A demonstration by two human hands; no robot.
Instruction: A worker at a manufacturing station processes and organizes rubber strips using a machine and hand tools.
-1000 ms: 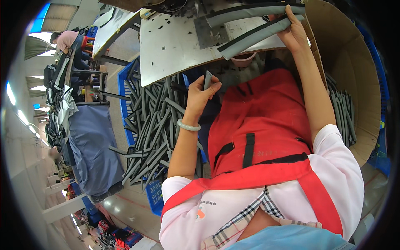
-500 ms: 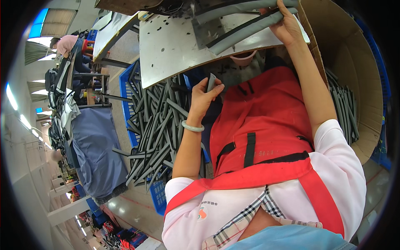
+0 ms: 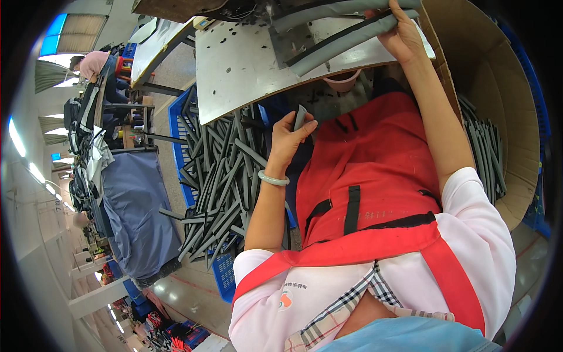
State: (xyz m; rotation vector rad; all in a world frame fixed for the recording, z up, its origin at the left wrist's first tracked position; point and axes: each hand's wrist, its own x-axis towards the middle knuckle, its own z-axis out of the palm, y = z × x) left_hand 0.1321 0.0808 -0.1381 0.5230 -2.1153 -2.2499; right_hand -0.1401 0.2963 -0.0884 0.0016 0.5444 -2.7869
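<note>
Near the table's front edge, my left hand (image 3: 291, 139) is closed on a grey strip (image 3: 300, 117), with its tip showing between thumb and fingers. The rest of that strip is hidden by the hand. At the top right, my right hand (image 3: 403, 39) grips a long grey padded strip with a black edge (image 3: 346, 45) over the white table (image 3: 234, 82). Behind it lies a second similar strip (image 3: 316, 16), reaching to the fingertips; whether they hold it too I cannot make out.
Left of me, a blue basket (image 3: 223, 276) is heaped with many grey strips (image 3: 223, 170). A cardboard box (image 3: 498, 70) on my right has several more strips (image 3: 488, 154) standing in it. Small black scraps dot the table. A pink bowl (image 3: 342, 81) sits below its edge. Another person (image 3: 97, 64) is far left.
My left hand has shifted very slightly to the right with its strip. The padded strip in my right hand has moved a little to the left; otherwise the scene looks the same.
</note>
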